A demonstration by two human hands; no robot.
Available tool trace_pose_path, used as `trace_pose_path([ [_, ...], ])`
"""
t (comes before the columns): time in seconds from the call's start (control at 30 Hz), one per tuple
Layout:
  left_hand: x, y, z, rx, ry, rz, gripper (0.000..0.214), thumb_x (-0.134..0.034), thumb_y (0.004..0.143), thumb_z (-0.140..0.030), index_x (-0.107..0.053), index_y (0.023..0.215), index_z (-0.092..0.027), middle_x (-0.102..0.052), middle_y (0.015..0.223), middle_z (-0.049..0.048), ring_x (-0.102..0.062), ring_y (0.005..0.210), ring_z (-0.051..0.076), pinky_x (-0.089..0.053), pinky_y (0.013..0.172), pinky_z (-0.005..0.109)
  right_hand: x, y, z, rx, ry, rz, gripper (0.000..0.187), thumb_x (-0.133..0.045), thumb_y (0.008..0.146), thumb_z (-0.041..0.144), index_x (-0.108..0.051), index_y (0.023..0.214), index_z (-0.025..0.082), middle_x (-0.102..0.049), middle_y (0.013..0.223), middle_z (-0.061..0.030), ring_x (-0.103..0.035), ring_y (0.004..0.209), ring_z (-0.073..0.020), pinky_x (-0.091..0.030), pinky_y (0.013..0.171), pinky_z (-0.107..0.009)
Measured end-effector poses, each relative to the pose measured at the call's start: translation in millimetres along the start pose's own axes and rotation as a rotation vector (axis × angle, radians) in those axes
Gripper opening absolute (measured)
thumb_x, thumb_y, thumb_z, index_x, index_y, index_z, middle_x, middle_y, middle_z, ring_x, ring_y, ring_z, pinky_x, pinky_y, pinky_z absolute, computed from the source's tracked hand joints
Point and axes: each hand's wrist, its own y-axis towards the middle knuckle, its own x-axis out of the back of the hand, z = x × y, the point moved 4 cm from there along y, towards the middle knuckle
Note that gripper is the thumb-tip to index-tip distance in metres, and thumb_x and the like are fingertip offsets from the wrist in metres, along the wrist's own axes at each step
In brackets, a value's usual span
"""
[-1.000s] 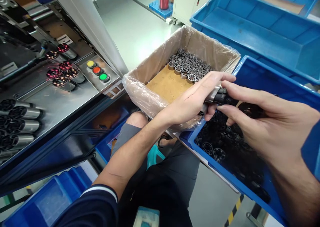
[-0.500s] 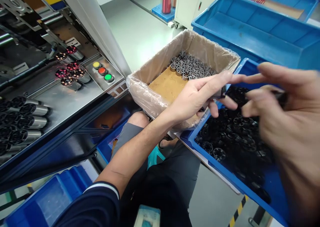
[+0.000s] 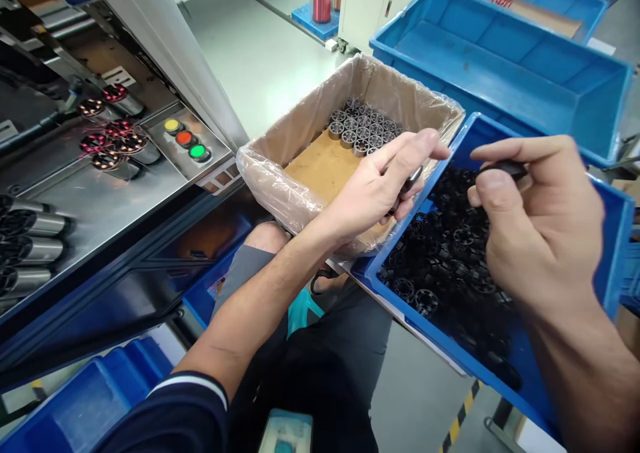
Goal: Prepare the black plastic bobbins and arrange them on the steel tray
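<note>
My left hand (image 3: 385,173) is over the edge of the lined carton, its fingers curled around a metal stator core (image 3: 413,178) that is mostly hidden; only a shiny rim and dark parts show. Above the blue bin, my right hand (image 3: 540,206) pinches a black plastic piece (image 3: 507,168) between thumb and fingers. The two hands are apart. Below them, the blue bin (image 3: 420,336) holds a heap of black spoked plastic rings (image 3: 465,240). Rows of metal stator cores (image 3: 363,123) stand upright in the carton (image 3: 280,133) on a brown cardboard sheet.
To the left, a machine bench (image 3: 110,206) carries copper-wound stators (image 3: 113,160) and metal cylinders with black ends (image 3: 37,246). Its panel has yellow, red and green buttons (image 3: 185,138). A large blue tray (image 3: 480,60) sits behind the bin. My legs are under the work area.
My hands have drawn apart; the fingertips were close together before. The black piece now shows clearly in my right hand. The whole view has shifted slightly.
</note>
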Motion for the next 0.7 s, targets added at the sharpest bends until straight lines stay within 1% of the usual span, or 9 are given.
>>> trace_pose_path([
  [0.07,-1.7,2,2,0.062,-0.025,0.053,0.046,-0.066,0.126,-0.069,-0.078,0.137,-0.026,-0.058,0.088,-0.0014,-0.058,0.066,0.010,-0.038,0.057,0.025,-4,2,11,0.044,0.033,-0.092,0.026,-0.087,0.111,0.044,-0.092,0.134,0.032,-0.084,0.127,-0.0092,-0.083,0.118,-0.0300,-0.067,0.113,-0.058],
  [0.1,-3.0,2,3,0.079,-0.020,0.077,0.048,-0.069,0.124,-0.071,-0.079,0.139,-0.026,-0.060,0.089,-0.0004,-0.060,0.066,0.011,-0.039,0.055,0.024,-8,3,17,0.083,0.087,-0.148,0.025,-0.091,0.109,0.041,-0.093,0.132,0.031,-0.085,0.128,-0.0088,-0.085,0.121,-0.0310,-0.068,0.114,-0.060],
  [0.17,-5.9,2,5,0.080,0.005,0.109,0.051,-0.072,0.122,-0.076,-0.081,0.127,-0.026,-0.060,0.083,0.0000,-0.057,0.064,0.010,-0.037,0.052,0.021,-18,1,24,0.165,0.224,-0.248,0.024,-0.096,0.106,0.036,-0.091,0.129,0.030,-0.087,0.128,-0.0072,-0.089,0.124,-0.0316,-0.073,0.115,-0.061],
  [0.23,-9.0,1,8,0.080,0.017,0.131,0.063,-0.067,0.121,-0.084,-0.075,0.105,-0.023,-0.057,0.075,-0.0003,-0.053,0.059,0.008,-0.036,0.049,0.018,-28,-3,26,0.201,0.308,-0.276,0.021,-0.099,0.104,0.030,-0.088,0.122,0.029,-0.089,0.130,-0.0052,-0.092,0.128,-0.0317,-0.075,0.119,-0.061],
  [0.27,-10.1,1,10,0.091,0.018,0.138,0.069,-0.064,0.121,-0.087,-0.070,0.098,-0.023,-0.057,0.073,0.0000,-0.054,0.058,0.007,-0.037,0.049,0.017,-32,-5,25,0.201,0.318,-0.265,0.020,-0.101,0.104,0.029,-0.086,0.118,0.029,-0.091,0.133,-0.0043,-0.092,0.130,-0.0321,-0.076,0.121,-0.062],
  [0.33,-10.4,3,15,0.113,-0.002,0.129,0.073,-0.064,0.118,-0.092,-0.068,0.094,-0.023,-0.057,0.072,0.0003,-0.057,0.057,0.007,-0.040,0.047,0.018,-37,-8,22,0.175,0.281,-0.207,0.018,-0.101,0.104,0.027,-0.085,0.111,0.030,-0.092,0.140,-0.0030,-0.092,0.134,-0.0334,-0.075,0.126,-0.065],
  [0.43,-8.1,6,19,0.116,-0.053,0.099,0.072,-0.067,0.113,-0.097,-0.077,0.105,-0.026,-0.057,0.074,0.0008,-0.061,0.059,0.011,-0.042,0.044,0.022,-34,-8,18,0.141,0.198,-0.141,0.013,-0.097,0.106,0.030,-0.088,0.114,0.035,-0.092,0.147,-0.0019,-0.091,0.139,-0.0364,-0.074,0.128,-0.069],
  [0.53,-6.1,7,17,0.092,-0.056,0.083,0.076,-0.063,0.110,-0.102,-0.083,0.114,-0.028,-0.057,0.075,0.0019,-0.063,0.061,0.013,-0.042,0.044,0.024,-27,-5,19,0.146,0.124,-0.105,0.012,-0.096,0.106,0.031,-0.091,0.114,0.038,-0.094,0.142,-0.0007,-0.091,0.137,-0.0373,-0.072,0.128,-0.072],
  [0.7,-8.1,1,9,0.078,0.006,0.072,0.082,-0.051,0.119,-0.098,-0.088,0.131,-0.025,-0.051,0.071,0.0001,-0.057,0.058,0.012,-0.039,0.049,0.024,-22,-1,27,0.094,0.178,-0.033,0.021,-0.098,0.103,0.026,-0.093,0.118,0.040,-0.095,0.135,-0.0027,-0.091,0.136,-0.0391,-0.072,0.128,-0.074],
])
